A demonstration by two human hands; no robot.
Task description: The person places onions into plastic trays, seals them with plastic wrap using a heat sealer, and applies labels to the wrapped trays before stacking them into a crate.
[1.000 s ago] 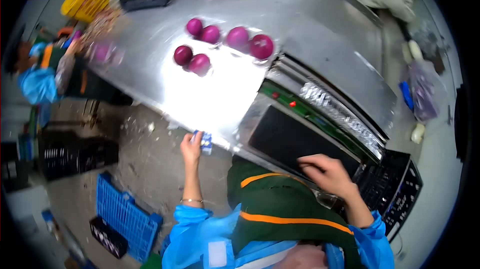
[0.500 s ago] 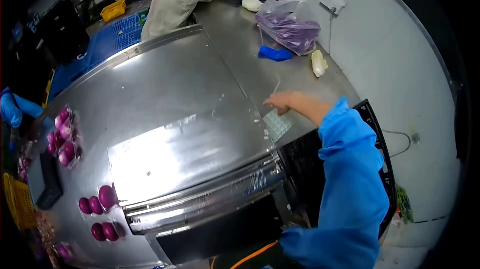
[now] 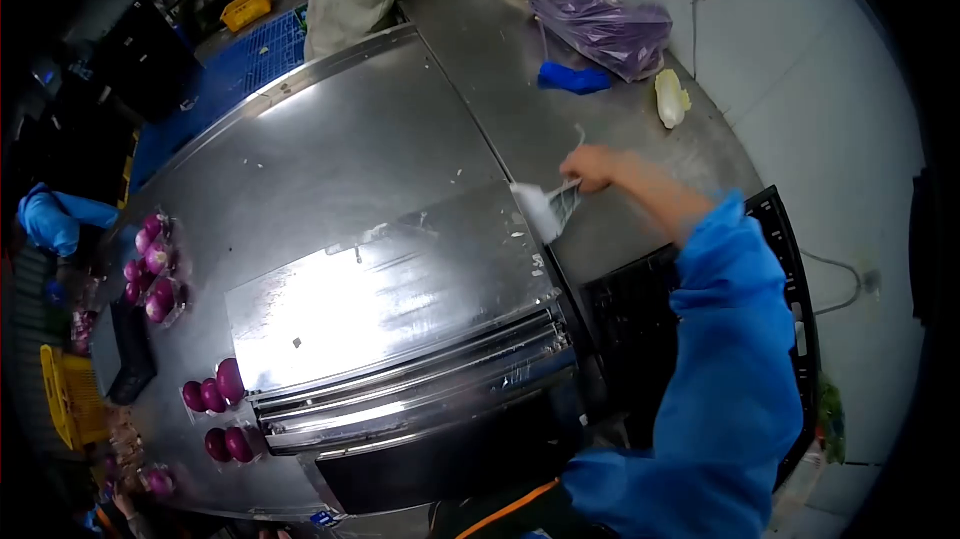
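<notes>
Short of the purple plastic bag (image 3: 610, 29), the right hand (image 3: 592, 168) pinches a thin whitish sheet (image 3: 541, 212). Slack fingers — it could slip.

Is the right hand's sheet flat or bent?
Bent, apparently: the sheet shows white and greenish parts at an angle; blur hides the exact fold.

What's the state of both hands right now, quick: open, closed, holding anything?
Left hand: cannot be told; not clearly in view.
Right hand: closed, holding a thin, pale sheet, blurred.
</notes>
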